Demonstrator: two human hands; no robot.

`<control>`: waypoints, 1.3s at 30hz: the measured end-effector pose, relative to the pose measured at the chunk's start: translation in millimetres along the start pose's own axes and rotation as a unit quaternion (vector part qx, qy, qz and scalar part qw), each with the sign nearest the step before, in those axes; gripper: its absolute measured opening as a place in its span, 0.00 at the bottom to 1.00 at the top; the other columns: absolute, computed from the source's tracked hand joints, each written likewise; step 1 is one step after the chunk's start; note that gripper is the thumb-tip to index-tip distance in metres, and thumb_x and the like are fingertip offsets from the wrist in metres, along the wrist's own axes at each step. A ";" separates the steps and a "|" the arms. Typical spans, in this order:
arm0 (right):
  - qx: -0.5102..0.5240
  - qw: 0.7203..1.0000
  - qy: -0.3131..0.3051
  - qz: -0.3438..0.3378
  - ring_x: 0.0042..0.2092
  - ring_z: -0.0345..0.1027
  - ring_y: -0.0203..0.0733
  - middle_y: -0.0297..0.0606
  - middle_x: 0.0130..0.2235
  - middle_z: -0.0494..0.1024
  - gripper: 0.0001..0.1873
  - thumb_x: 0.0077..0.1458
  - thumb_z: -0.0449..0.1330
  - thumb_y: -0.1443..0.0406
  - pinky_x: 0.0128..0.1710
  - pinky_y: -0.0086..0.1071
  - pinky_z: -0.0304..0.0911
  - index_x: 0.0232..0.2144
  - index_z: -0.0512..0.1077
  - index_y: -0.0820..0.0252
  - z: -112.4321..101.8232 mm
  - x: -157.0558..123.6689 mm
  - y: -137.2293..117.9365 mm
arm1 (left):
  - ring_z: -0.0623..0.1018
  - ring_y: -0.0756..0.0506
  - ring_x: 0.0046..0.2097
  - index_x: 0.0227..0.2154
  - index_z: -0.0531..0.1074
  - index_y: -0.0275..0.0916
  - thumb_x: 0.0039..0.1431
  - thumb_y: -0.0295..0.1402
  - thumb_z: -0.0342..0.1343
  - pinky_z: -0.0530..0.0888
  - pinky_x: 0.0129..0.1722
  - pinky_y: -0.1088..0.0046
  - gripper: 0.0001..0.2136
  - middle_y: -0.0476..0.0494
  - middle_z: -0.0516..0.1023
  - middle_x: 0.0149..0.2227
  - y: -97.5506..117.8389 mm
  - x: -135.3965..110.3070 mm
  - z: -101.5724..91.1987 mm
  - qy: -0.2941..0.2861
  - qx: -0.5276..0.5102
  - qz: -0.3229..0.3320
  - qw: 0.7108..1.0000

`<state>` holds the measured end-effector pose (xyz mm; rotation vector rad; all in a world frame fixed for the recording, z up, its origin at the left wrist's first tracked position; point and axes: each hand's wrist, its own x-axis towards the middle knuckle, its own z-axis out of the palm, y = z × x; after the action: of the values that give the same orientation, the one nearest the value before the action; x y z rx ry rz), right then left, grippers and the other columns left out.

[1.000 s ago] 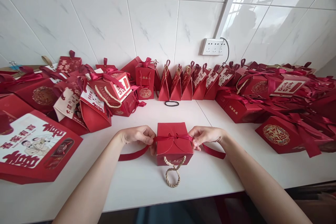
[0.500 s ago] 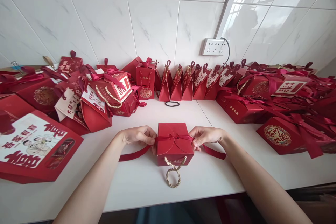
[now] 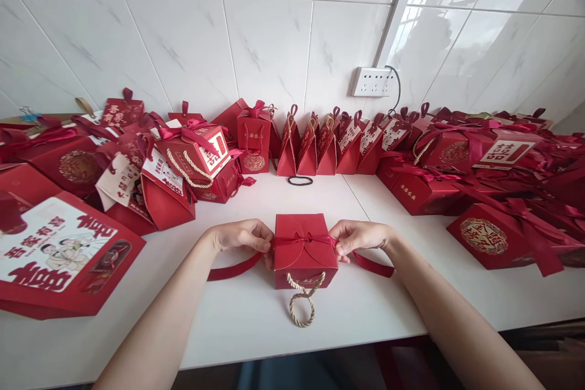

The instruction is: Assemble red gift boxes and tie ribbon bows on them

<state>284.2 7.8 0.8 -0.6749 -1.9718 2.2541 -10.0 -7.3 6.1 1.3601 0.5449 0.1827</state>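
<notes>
A small red gift box sits upright on the white table in front of me, its scalloped top flaps folded closed. Across its top runs a dark red ribbon, which meets at the middle of the flaps. My left hand pinches the ribbon at the box's left side, and the loose end trails out to the left. On the right side, my right hand pinches the other half, with its tail lying to the right. A gold twisted cord handle hangs from the front of the box onto the table.
Red gift boxes crowd the left, with a large printed box nearest. More ribboned boxes pile up at right. A row of triangular boxes lines the tiled wall. A black hair tie lies before them. A power strip is on the wall.
</notes>
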 end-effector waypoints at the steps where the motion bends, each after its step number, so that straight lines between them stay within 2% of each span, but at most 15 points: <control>1: -0.001 1.000 0.001 0.002 0.24 0.62 0.29 0.29 0.21 0.70 0.21 0.40 0.69 0.52 0.27 0.26 0.60 0.23 0.71 0.66 0.2 0.3 0.0 | 0.77 0.47 0.30 0.30 0.78 0.35 0.49 0.42 0.63 0.69 0.32 0.75 0.13 0.42 0.81 0.30 -0.2 0.3 0.1 0.000 -0.001 0.000 1.000; 6: -0.018 1.000 0.022 0.004 0.24 0.64 0.28 0.31 0.22 0.71 0.22 0.40 0.69 0.52 0.23 0.24 0.57 0.23 0.72 0.67 0.0 -4.2 -2.5 | 0.76 0.48 0.29 0.28 0.77 0.34 0.49 0.41 0.63 0.70 0.33 0.75 0.13 0.42 0.80 0.28 -0.1 -0.9 0.0 0.009 -0.009 0.000 1.000; 11: -0.002 0.992 0.080 -0.102 0.20 0.58 0.27 0.32 0.20 0.71 0.20 0.43 0.68 0.53 0.18 0.24 0.52 0.23 0.71 0.66 1.2 -19.0 -10.8 | 0.76 0.48 0.28 0.19 0.69 0.36 0.48 0.40 0.64 0.69 0.30 0.76 0.14 0.44 0.79 0.24 8.8 -12.1 3.6 0.054 -0.030 0.016 0.998; 15: -0.017 0.976 0.122 -0.179 0.20 0.54 0.27 0.27 0.18 0.62 0.21 0.53 0.61 0.52 0.19 0.25 0.51 0.23 0.68 0.65 11.1 -20.1 -19.3 | 0.75 0.50 0.28 0.23 0.69 0.34 0.50 0.38 0.63 0.70 0.31 0.75 0.13 0.46 0.76 0.24 21.0 -16.3 13.6 0.058 -0.067 0.045 0.995; 17: -0.044 0.961 0.172 -0.213 0.23 0.54 0.28 0.31 0.22 0.63 0.22 0.56 0.58 0.53 0.21 0.26 0.53 0.21 0.69 0.65 17.8 -17.5 -24.1 | 0.74 0.51 0.27 0.23 0.69 0.34 0.49 0.38 0.63 0.71 0.31 0.75 0.13 0.48 0.74 0.25 25.0 -15.2 17.9 0.072 -0.098 0.074 0.990; 19: -0.077 0.945 0.212 -0.237 0.27 0.58 0.31 0.37 0.30 0.68 0.21 0.56 0.58 0.54 0.23 0.27 0.57 0.22 0.71 0.65 24.4 -15.6 -28.9 | 0.73 0.51 0.27 0.22 0.68 0.34 0.48 0.37 0.64 0.70 0.28 0.76 0.13 0.49 0.72 0.25 26.7 -13.5 20.2 0.090 -0.115 0.092 0.985; 22: -0.107 0.937 0.226 -0.245 0.39 0.66 0.38 0.44 0.46 0.71 0.17 0.56 0.59 0.56 0.30 0.31 0.64 0.23 0.75 0.62 32.6 -14.8 -33.4 | 0.69 0.53 0.24 0.22 0.69 0.33 0.48 0.37 0.64 0.65 0.23 0.77 0.13 0.49 0.69 0.22 26.2 -11.4 20.7 0.103 -0.117 0.088 0.984; 24: -0.098 0.935 0.231 -0.250 0.45 0.68 0.44 0.44 0.51 0.71 0.14 0.55 0.60 0.58 0.36 0.35 0.67 0.23 0.76 0.60 36.8 -13.3 -33.2 | 0.66 0.54 0.22 0.24 0.70 0.34 0.48 0.37 0.64 0.62 0.22 0.78 0.12 0.50 0.67 0.20 24.8 -10.1 19.9 0.117 -0.120 0.083 0.982; 25: -0.090 0.932 0.239 -0.256 0.46 0.68 0.45 0.44 0.50 0.72 0.13 0.54 0.61 0.58 0.37 0.36 0.67 0.24 0.77 0.59 38.6 -11.7 -32.3 | 0.65 0.54 0.22 0.25 0.70 0.34 0.48 0.37 0.64 0.61 0.22 0.78 0.12 0.50 0.67 0.20 24.0 -9.4 19.3 0.124 -0.122 0.083 0.981; 27: -0.080 0.920 0.270 -0.272 0.42 0.70 0.43 0.44 0.45 0.76 0.10 0.53 0.63 0.59 0.35 0.36 0.68 0.24 0.78 0.58 41.8 -6.8 -29.6 | 0.66 0.54 0.23 0.26 0.70 0.34 0.46 0.37 0.65 0.61 0.23 0.78 0.12 0.51 0.67 0.22 22.7 -8.5 18.1 0.137 -0.121 0.080 0.980; 30: -0.074 0.898 0.323 -0.289 0.32 0.68 0.37 0.41 0.35 0.77 0.08 0.49 0.66 0.59 0.29 0.32 0.66 0.25 0.79 0.57 46.1 2.0 -26.4 | 0.66 0.55 0.26 0.27 0.71 0.34 0.44 0.38 0.66 0.60 0.24 0.80 0.14 0.51 0.67 0.25 22.6 -8.6 17.6 0.147 -0.109 0.067 0.981; 32: -0.076 0.888 0.355 -0.281 0.28 0.66 0.36 0.39 0.32 0.76 0.09 0.48 0.66 0.58 0.25 0.31 0.64 0.25 0.79 0.58 48.9 6.6 -26.2 | 0.64 0.56 0.26 0.29 0.71 0.35 0.43 0.38 0.67 0.58 0.23 0.81 0.15 0.51 0.67 0.26 24.0 -9.6 18.5 0.149 -0.094 0.060 0.983; 35: -0.102 0.879 0.385 -0.264 0.30 0.67 0.37 0.40 0.33 0.77 0.12 0.50 0.64 0.56 0.27 0.32 0.65 0.26 0.78 0.58 53.1 10.2 -27.9 | 0.63 0.56 0.27 0.30 0.70 0.35 0.41 0.38 0.68 0.57 0.23 0.81 0.17 0.52 0.67 0.27 26.4 -11.1 20.7 0.135 -0.053 0.062 0.987; 39: -0.138 0.882 0.367 -0.261 0.39 0.70 0.41 0.43 0.40 0.77 0.14 0.55 0.59 0.55 0.37 0.35 0.66 0.31 0.78 0.58 58.4 10.7 -29.8 | 0.65 0.54 0.29 0.29 0.68 0.36 0.44 0.37 0.66 0.62 0.29 0.78 0.14 0.52 0.67 0.27 27.5 -12.7 22.2 0.135 0.014 0.072 0.988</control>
<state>246.2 -37.6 31.0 -0.7506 -1.7777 1.1697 -5.4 -26.2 38.3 1.4115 0.6765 0.4842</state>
